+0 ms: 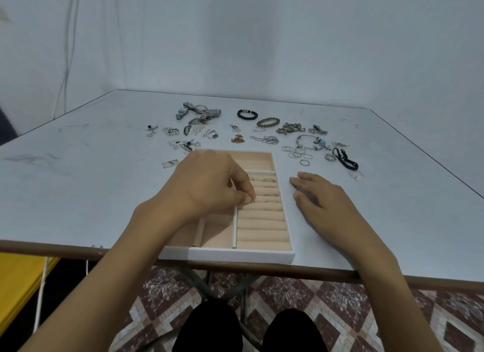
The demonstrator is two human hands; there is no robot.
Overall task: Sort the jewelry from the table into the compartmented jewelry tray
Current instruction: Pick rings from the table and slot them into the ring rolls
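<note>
The white jewelry tray with peach lining sits at the table's near edge. My left hand hovers over its ring rolls, fingertips pinched on a small ring at a slot near the rolls' left end. Several rings stand in the upper slots. My right hand lies flat on the table just right of the tray, holding nothing. Loose rings lie beyond the tray's far right corner.
Across the back of the white table lie watches, bead bracelets, chains, earrings and a black cord. A small card lies left of the tray. A wall stands behind.
</note>
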